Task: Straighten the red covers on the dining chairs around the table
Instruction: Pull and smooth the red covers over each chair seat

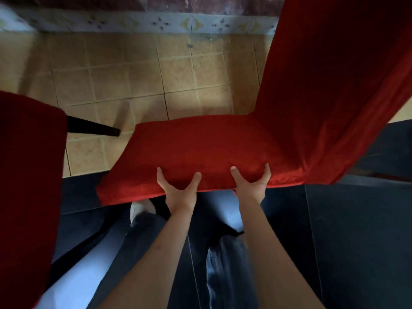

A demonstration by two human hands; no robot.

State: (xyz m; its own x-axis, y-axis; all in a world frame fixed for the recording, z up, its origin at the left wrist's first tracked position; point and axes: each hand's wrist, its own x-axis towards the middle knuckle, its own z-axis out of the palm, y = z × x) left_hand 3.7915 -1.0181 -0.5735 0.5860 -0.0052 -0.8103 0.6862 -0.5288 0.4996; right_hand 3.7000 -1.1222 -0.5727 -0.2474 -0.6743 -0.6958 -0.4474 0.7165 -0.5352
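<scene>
1. A second red fabric-covered chair (26, 186) stands at far left
2. Left hand (178, 188) grips the near edge of the red velvet chair cover (200, 148) on the seat, thumb spread
3. Right hand (252, 184) grips the same edge just beside it, thumb spread

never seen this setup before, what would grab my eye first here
The bright red cover on the chair seat at centre, running up the backrest at upper right. Both hands grip its near edge, left hand beside right hand. A second red-covered chair fills the left edge.
</scene>
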